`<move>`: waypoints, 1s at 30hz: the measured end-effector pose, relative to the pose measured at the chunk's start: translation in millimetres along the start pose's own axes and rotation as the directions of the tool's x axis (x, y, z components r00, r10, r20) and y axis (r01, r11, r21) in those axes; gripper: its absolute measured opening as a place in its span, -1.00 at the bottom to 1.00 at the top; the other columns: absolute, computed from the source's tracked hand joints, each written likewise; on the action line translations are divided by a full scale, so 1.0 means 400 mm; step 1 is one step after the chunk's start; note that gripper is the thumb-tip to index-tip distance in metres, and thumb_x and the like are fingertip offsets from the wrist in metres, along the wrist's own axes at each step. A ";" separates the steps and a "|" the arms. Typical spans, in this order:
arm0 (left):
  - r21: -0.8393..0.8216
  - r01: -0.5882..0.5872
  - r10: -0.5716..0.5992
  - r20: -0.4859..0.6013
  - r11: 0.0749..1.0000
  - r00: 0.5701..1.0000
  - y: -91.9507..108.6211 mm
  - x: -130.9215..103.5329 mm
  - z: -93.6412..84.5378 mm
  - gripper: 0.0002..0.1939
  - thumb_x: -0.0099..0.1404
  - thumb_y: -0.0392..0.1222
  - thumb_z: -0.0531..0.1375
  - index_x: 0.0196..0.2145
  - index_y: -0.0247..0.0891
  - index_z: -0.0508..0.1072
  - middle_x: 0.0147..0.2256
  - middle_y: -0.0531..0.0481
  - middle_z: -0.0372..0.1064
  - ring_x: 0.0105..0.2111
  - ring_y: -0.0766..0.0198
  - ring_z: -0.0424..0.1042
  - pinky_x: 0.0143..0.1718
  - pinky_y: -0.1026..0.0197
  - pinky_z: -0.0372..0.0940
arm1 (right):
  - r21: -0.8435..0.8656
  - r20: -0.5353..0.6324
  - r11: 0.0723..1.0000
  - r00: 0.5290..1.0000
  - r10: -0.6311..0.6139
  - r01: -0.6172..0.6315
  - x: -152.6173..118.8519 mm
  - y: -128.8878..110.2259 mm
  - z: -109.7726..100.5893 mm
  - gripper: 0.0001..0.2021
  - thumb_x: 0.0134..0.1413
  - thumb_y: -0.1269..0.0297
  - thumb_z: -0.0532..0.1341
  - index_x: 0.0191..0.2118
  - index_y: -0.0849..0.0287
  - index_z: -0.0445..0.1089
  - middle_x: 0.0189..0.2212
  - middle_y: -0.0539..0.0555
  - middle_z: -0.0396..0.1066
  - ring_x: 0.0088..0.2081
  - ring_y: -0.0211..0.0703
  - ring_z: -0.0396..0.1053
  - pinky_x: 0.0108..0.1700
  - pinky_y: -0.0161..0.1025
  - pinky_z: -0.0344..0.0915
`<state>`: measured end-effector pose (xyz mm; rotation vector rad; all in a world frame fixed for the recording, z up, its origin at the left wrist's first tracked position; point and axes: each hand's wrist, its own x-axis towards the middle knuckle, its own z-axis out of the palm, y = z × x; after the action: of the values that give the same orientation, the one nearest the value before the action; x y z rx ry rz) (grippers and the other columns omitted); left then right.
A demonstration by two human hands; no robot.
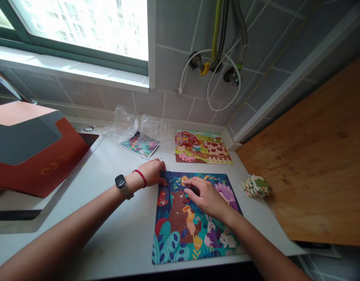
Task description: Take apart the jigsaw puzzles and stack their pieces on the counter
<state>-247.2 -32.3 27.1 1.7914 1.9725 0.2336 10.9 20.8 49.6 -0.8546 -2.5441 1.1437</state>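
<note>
A nearly square jigsaw puzzle (180, 218) lies on the white counter, its picture a brown bear, rabbits and plants on dark blue. At its far left corner my left hand (152, 173) has thumb and fingers closed about a dark blue corner puzzle piece (166, 178), which sits slightly out of line with its neighbours. My right hand (207, 195) hovers over or rests lightly on the upper middle of the puzzle, near the yellow moon. Its thumb and index finger are apart with nothing between them. The palm and forearm hide part of the right side.
A farm picture puzzle (203, 147) lies behind, near the wall. Left of it are clear plastic bags (139, 125) over a small picture card (140, 146). A stack of puzzle pieces (256, 185) sits by the wooden panel (314, 156). An orange-red box (42, 156) stands left.
</note>
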 end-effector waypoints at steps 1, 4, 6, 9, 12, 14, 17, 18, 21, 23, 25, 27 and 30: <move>-0.010 -0.009 0.009 -0.008 1.000 1.000 -0.001 -0.002 0.001 -0.57 -0.02 -0.05 0.46 -0.21 -0.24 0.51 -0.21 -0.11 0.44 -0.24 0.06 0.47 -0.27 0.16 0.30 | -0.020 -0.004 1.000 1.000 -0.016 0.016 0.027 0.001 0.011 -0.77 0.27 0.24 0.20 -0.03 0.08 0.52 -0.12 0.11 0.52 -0.12 -0.04 0.49 0.01 -0.10 0.38; -0.034 -0.049 0.048 -0.043 0.998 0.998 -0.002 -0.016 0.004 -0.62 0.03 -0.11 0.44 -0.22 -0.23 0.46 -0.22 -0.06 0.42 -0.27 0.12 0.45 -0.29 0.19 0.28 | -0.050 -0.012 0.998 0.999 -0.032 0.032 0.090 0.013 0.039 -0.76 0.24 0.29 0.22 0.00 0.09 0.49 -0.12 0.10 0.47 -0.21 -0.11 0.48 -0.06 -0.13 0.40; -0.034 -0.073 0.071 -0.045 0.997 0.996 -0.002 -0.033 0.008 -0.70 0.11 -0.13 0.40 -0.23 -0.22 0.44 -0.25 -0.03 0.42 -0.29 0.14 0.44 -0.30 0.19 0.27 | -0.046 -0.011 0.998 0.999 -0.033 0.032 0.115 0.026 0.052 -0.74 0.21 0.30 0.25 0.01 0.07 0.48 -0.12 0.09 0.44 -0.27 -0.16 0.46 -0.11 -0.16 0.40; -0.022 -0.128 0.127 -0.041 0.992 0.991 -0.003 -0.066 0.017 -0.80 0.22 -0.13 0.33 -0.21 -0.20 0.46 -0.24 -0.04 0.42 -0.27 0.14 0.45 -0.28 0.18 0.28 | -0.040 -0.034 0.999 0.999 -0.028 0.027 0.128 0.045 0.068 -0.77 0.20 0.28 0.27 -0.02 0.06 0.49 -0.16 0.07 0.42 -0.28 -0.17 0.44 -0.14 -0.18 0.39; 0.001 -0.207 0.207 -0.073 0.978 0.976 -0.006 -0.099 0.026 -0.85 0.31 -0.14 0.27 -0.17 -0.20 0.50 -0.14 -0.10 0.42 -0.19 0.11 0.45 -0.17 0.13 0.33 | -0.032 -0.096 0.999 0.995 -0.027 0.024 0.120 0.054 0.079 -0.82 0.25 0.27 0.22 -0.07 0.06 0.50 -0.19 0.07 0.42 -0.28 -0.16 0.44 -0.14 -0.17 0.38; -0.002 -0.244 0.242 -0.098 0.970 0.965 -0.010 -0.113 0.029 -0.83 0.38 -0.14 0.20 -0.13 -0.20 0.52 -0.10 -0.14 0.42 -0.16 0.09 0.45 -0.12 0.08 0.34 | -0.027 -0.129 0.999 0.991 -0.040 0.037 0.111 0.052 0.083 -0.81 0.29 0.28 0.17 -0.08 0.06 0.50 -0.19 0.09 0.42 -0.25 -0.13 0.44 -0.14 -0.16 0.38; -0.082 -0.285 0.274 -0.128 0.955 0.953 -0.018 -0.121 0.030 -0.76 0.46 -0.13 0.10 -0.10 -0.21 0.53 -0.10 -0.15 0.42 -0.17 0.14 0.45 -0.10 0.09 0.35 | 0.028 -0.118 0.995 0.989 -0.088 0.092 0.101 0.043 0.083 -0.77 0.31 0.26 0.15 0.00 0.04 0.48 -0.15 0.11 0.43 -0.19 -0.09 0.44 -0.09 -0.13 0.40; -0.114 -0.295 0.279 -0.135 0.949 0.951 -0.020 -0.121 0.031 -0.75 0.47 -0.13 0.07 -0.11 -0.21 0.54 -0.11 -0.15 0.42 -0.18 0.16 0.45 -0.10 0.11 0.36 | 0.059 -0.101 0.992 0.989 -0.109 0.116 0.100 0.041 0.082 -0.75 0.30 0.24 0.17 0.04 0.03 0.47 -0.13 0.11 0.43 -0.18 -0.09 0.44 -0.07 -0.13 0.40; -0.146 -0.293 0.270 -0.159 0.945 0.950 -0.023 -0.120 0.038 -0.76 0.46 -0.12 0.09 -0.14 -0.20 0.55 -0.13 -0.14 0.42 -0.18 0.16 0.45 -0.10 0.12 0.36 | 0.125 -0.061 0.979 0.986 -0.157 0.163 0.104 0.040 0.084 -0.70 0.26 0.19 0.24 0.08 0.01 0.45 -0.09 0.11 0.44 -0.13 -0.09 0.43 -0.02 -0.12 0.39; -0.130 -0.266 0.241 -0.179 0.955 0.954 -0.022 -0.120 0.044 -0.80 0.39 -0.07 0.20 -0.13 -0.19 0.54 -0.13 -0.13 0.42 -0.17 0.13 0.44 -0.10 0.08 0.35 | 0.130 -0.066 0.976 0.984 -0.166 0.173 0.108 0.040 0.088 -0.78 0.27 0.21 0.25 0.00 0.03 0.50 -0.14 0.10 0.45 -0.12 -0.08 0.43 -0.01 -0.12 0.38; -0.117 -0.217 0.195 -0.175 0.969 0.965 -0.020 -0.121 0.048 -0.72 0.28 0.00 0.32 -0.13 -0.19 0.52 -0.17 -0.12 0.42 -0.19 0.10 0.43 -0.14 0.07 0.35 | 0.125 -0.077 0.976 0.982 -0.170 0.178 0.110 0.039 0.093 -0.86 0.30 0.25 0.21 -0.12 0.04 0.53 -0.22 0.09 0.45 -0.14 -0.09 0.43 -0.03 -0.12 0.36; -0.111 -0.173 0.155 -0.151 0.979 0.976 -0.019 -0.122 0.049 -0.66 0.20 0.03 0.39 -0.15 -0.18 0.52 -0.23 -0.09 0.41 -0.24 0.11 0.43 -0.19 0.09 0.34 | 0.109 -0.076 0.978 0.982 -0.173 0.180 0.109 0.034 0.098 -0.88 0.29 0.26 0.22 -0.17 0.05 0.53 -0.25 0.08 0.46 -0.15 -0.08 0.43 -0.04 -0.13 0.35; -0.111 -0.163 0.149 -0.120 0.980 0.981 -0.017 -0.121 0.044 -0.72 0.19 -0.02 0.40 -0.20 -0.17 0.53 -0.24 -0.07 0.42 -0.23 0.11 0.42 -0.18 0.10 0.31 | 0.052 -0.050 0.978 0.979 -0.198 0.200 0.106 0.024 0.105 -0.90 0.24 0.29 0.27 -0.15 0.05 0.52 -0.22 0.08 0.49 -0.12 -0.04 0.42 -0.03 -0.11 0.33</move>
<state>-243.5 -83.4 19.6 1.8924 1.8487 0.5028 -37.0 25.3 13.0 -0.5893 -2.4816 1.1157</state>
